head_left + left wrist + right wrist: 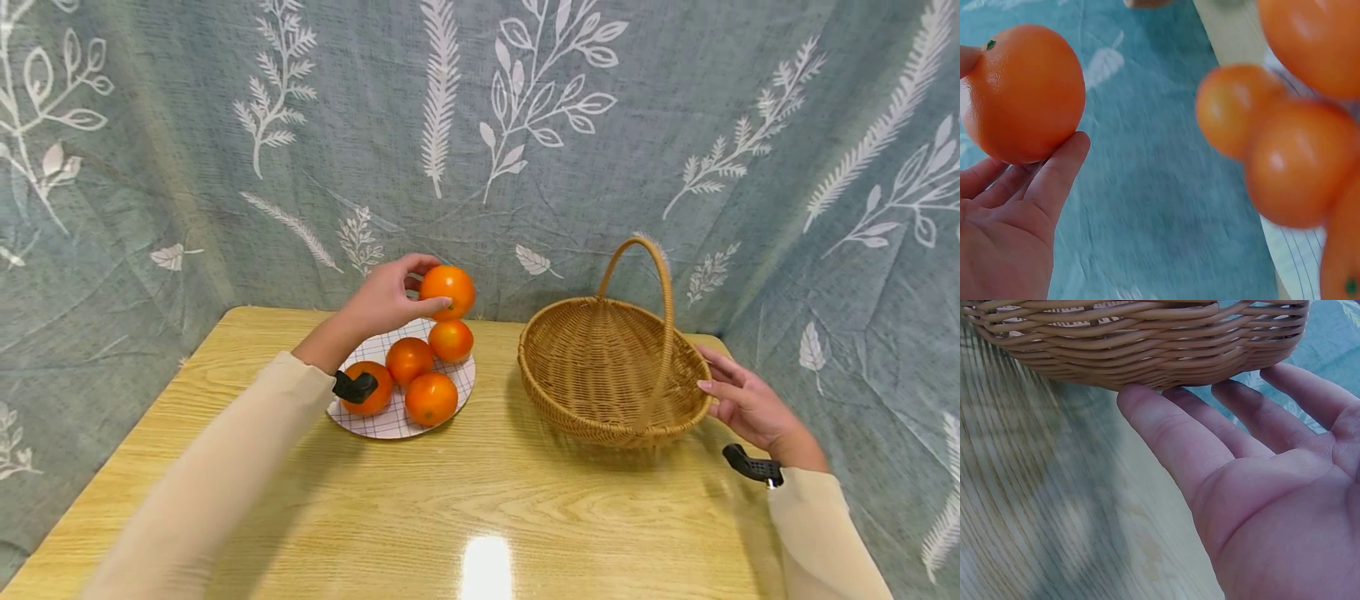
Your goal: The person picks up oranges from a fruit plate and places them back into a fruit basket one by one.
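Note:
My left hand (386,293) grips an orange (453,287) between thumb and fingers, above the far side of the plate. The left wrist view shows this held orange (1029,94) with its small green stem spot. Below it, several more oranges (431,398) lie on a round plate (390,427) with a checked pattern. A woven wicker basket (585,358) with a tall arched handle stands at the right, nothing visible inside. My right hand (757,408) is at the basket's right side. In the right wrist view its fairly straight fingers (1172,431) touch the basket's outer wall.
Plate and basket stand apart on a light wooden table (450,492). A blue-green curtain (420,167) with white leaf prints hangs behind and along both sides. Black wrist devices (752,465) are worn at both wrists.

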A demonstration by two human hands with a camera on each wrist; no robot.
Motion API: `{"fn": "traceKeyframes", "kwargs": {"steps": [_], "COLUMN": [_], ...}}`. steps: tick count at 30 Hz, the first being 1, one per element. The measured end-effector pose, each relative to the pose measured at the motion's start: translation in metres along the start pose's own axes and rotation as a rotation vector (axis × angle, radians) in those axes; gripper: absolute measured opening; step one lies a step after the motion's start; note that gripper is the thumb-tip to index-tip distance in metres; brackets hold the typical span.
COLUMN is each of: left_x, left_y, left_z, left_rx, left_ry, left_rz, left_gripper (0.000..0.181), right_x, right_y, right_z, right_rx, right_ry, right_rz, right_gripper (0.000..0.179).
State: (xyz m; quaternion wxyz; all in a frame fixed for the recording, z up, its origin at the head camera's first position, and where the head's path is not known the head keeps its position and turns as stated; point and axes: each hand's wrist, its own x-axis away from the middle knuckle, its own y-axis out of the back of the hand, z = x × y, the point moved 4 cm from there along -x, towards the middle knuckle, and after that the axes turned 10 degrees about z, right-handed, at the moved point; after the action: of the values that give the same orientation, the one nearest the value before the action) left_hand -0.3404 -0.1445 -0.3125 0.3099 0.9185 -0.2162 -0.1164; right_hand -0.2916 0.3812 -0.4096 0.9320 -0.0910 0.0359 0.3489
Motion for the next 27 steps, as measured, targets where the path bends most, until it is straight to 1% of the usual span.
{"fn": "traceKeyframes", "kwargs": {"steps": [5,11,14,19,27], "left_x": [-0.013,-0.029,-0.038,-0.052,-0.074], "left_y": [-0.017,-0.037,-0.045,-0.06,-0.095], "left_z": [-0.023,-0.042,-0.047,-0.054,-0.069], "left_rx": [0.025,0.047,0.051,0.102,0.102], "left_ry": [-0.059,-0.097,-0.114,-0.136,-0.161], "left_rz": [0.031,0.047,0.059,0.081,0.137], "left_gripper": [0.063,0.061,0.061,0.062,0.057], "right_x": [0.001,0.0,0.0,0.001,0.0], "right_y": [0.0,0.0,0.0,-0.001,-0.003], "right_z": [-0.001,0.0,0.0,-0.001,0.0], "right_rx": [0.016,0.022,0.026,0.024,0.032], "right_ry": [-0.005,-0.005,-0.009,-0.006,0.003], "right_rz": [-0.015,-0.012,-0.016,-0.018,0.007], "right_gripper": [0.067,0.067,0.067,0.066,0.065]}}
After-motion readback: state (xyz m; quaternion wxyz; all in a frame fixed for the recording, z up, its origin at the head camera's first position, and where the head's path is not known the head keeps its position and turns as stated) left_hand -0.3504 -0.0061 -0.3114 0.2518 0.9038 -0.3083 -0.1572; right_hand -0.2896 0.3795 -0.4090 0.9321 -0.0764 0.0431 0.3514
